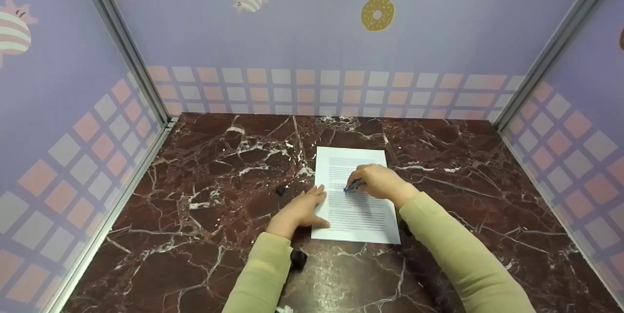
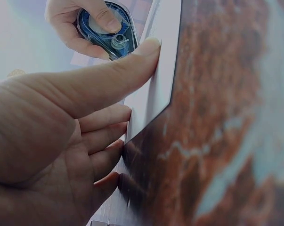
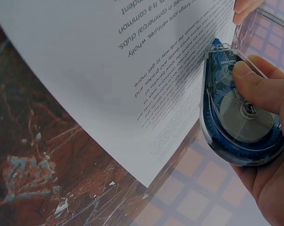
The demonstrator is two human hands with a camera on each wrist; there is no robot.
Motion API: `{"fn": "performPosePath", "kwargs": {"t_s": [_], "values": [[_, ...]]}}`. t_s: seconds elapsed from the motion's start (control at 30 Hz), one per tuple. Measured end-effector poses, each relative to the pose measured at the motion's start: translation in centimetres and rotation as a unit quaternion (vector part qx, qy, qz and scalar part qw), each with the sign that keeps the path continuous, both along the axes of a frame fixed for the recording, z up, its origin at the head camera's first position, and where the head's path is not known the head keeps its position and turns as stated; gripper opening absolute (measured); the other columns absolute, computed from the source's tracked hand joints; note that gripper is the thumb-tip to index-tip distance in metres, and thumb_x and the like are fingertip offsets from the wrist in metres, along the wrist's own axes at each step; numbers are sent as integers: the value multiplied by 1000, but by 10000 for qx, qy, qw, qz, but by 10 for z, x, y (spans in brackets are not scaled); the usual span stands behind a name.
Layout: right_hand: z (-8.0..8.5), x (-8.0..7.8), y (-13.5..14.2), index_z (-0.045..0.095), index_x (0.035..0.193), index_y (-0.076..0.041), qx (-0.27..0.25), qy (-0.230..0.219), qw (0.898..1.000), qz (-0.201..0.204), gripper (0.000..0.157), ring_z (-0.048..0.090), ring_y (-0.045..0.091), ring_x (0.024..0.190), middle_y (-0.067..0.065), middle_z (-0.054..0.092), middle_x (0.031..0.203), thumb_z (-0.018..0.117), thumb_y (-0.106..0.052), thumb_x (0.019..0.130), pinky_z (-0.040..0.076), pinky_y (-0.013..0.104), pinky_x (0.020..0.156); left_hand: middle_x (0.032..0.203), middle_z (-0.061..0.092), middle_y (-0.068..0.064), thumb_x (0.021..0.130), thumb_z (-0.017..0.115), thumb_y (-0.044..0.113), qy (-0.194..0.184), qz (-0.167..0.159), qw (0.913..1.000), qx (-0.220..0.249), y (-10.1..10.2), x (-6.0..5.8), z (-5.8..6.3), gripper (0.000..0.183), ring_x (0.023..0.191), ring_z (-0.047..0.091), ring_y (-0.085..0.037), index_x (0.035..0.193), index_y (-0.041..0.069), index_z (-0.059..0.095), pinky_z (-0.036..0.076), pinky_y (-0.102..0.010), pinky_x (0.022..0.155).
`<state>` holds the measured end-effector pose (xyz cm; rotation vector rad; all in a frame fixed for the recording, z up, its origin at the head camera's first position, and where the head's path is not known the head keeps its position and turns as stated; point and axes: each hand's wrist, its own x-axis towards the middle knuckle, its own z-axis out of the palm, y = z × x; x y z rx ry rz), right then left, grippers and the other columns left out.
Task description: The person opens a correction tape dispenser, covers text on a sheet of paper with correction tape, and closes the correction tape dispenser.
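Note:
A white sheet of printed paper lies on the dark red marbled tabletop, covered with lines of text. My right hand pinches a blue, clear-cased correction tape between thumb and fingers. Its blue tip touches or hovers just over the text near the middle of the sheet; which one I cannot tell. At the sheet's left edge, my left hand presses down with spread, fairly straight fingers. In the left wrist view its thumb rests on the paper's margin.
Patterned purple walls enclose the table at the back and both sides. A small dark object lies left of the paper. Something black sits by the left wrist.

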<state>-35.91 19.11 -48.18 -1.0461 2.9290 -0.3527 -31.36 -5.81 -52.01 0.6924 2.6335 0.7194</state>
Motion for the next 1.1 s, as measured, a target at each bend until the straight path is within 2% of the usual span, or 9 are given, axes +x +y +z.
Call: {"fn": "performPosePath", "kwargs": {"t_s": [0.63, 1.1], "values": [[0, 1, 6, 80, 109, -18, 151, -50, 9998, -146, 27, 74, 28, 105, 4, 77, 110, 77, -3, 87, 61, 46, 95, 171, 24, -15, 84, 85, 32, 17, 59, 10000, 4, 1, 0, -2, 93, 161, 18, -34, 157, -1, 38, 16, -50, 134], [-1, 0, 11, 81, 105, -17, 7, 136, 9999, 10, 27, 75, 27, 99, 4, 78, 103, 79, -1, 83, 62, 45, 91, 170, 25, -16, 84, 85, 31, 56, 32, 10000, -39, 1, -1, -2, 92, 161, 18, -35, 156, -2, 39, 17, -52, 133]]}}
